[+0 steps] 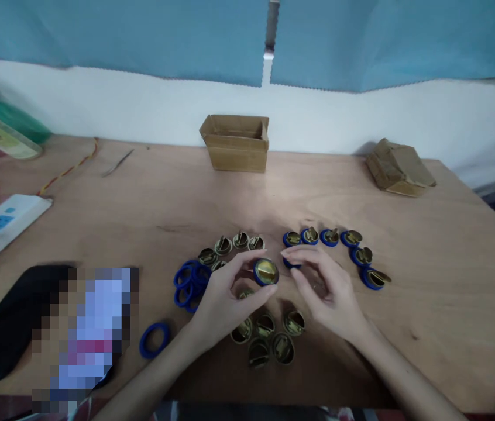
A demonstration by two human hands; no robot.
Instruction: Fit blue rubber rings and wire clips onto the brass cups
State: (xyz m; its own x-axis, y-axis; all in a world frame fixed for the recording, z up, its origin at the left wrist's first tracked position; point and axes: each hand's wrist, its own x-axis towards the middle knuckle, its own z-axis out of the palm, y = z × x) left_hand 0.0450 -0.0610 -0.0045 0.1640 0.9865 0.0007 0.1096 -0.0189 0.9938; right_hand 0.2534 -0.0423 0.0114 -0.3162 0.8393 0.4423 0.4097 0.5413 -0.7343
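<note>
Left hand (223,298) is up off the table (142,204), fingers curled, pinching a brass disc with a blue ring on it (266,271) between thumb and fingertips; the disc face tilts toward the camera. Right hand (324,289) sits just beside it on the right, fingers loosely extended and pointing left, fingertips close to the disc's edge; can't tell whether they actually touch it, and they hold nothing else. The held piece is mid-table, between the two hands and slightly above the loose parts. Directly under and near the hands: a cluster of bare brass discs (269,339) lying flat. Another arc of bare brass discs (232,245) lies just beyond the left hand. Left of that, a pile of loose blue rings (190,280), and one single blue ring (154,340) apart from it, nearer the table's front edge. Beyond and right of the right hand, a curved row of ringed discs (348,248), blue ring on each. Far side of the table: open cardboard box (235,142) centre, a closed brown carton (399,166) at right. White power strip (6,219) at left edge, dark pouch (6,321) at front left.
</note>
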